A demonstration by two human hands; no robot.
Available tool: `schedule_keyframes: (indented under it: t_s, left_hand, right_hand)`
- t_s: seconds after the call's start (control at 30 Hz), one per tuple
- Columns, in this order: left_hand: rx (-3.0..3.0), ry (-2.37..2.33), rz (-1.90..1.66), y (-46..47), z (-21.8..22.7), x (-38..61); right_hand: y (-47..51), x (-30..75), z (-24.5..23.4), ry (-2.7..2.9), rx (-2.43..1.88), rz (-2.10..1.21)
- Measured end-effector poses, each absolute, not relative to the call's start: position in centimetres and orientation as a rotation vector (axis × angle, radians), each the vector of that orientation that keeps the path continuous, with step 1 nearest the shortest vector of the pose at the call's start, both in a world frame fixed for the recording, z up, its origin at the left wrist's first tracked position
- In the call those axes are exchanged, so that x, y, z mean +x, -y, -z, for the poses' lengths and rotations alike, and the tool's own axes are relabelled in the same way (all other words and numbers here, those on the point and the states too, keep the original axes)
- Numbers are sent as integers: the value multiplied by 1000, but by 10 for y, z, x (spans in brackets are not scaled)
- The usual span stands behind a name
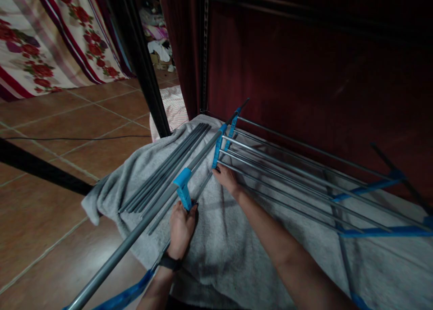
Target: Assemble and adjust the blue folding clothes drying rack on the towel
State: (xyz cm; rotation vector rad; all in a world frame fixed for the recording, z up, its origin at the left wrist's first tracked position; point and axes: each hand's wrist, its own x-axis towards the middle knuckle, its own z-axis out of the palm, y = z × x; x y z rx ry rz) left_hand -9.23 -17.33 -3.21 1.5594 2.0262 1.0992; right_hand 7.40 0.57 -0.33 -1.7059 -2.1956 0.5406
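Note:
A grey metal tube rack with blue plastic joints, like a clothes drying rack, lies across a grey blanket. My left hand, with a dark band on its wrist, is closed around the lower end of a blue plastic bracket. That bracket hangs from a long grey pole running diagonally. My right hand pinches the bottom of another blue bracket, where several rods join. Its fingertips are partly hidden behind the bracket.
Several loose grey rods lie side by side on the grey blanket. Black metal posts stand at the left, and a dark red panel rises behind. A cable crosses the tiled floor. A flowered cloth hangs beyond.

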Motion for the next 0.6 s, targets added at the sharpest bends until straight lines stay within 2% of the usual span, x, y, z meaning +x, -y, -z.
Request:
schedule_keyframes:
  t_s: [0.6]
  left_hand:
    - [1437,-2086,-1093,168,34,-88]
  right_hand:
    - [-3,78,-1,2302,-1686,-481]
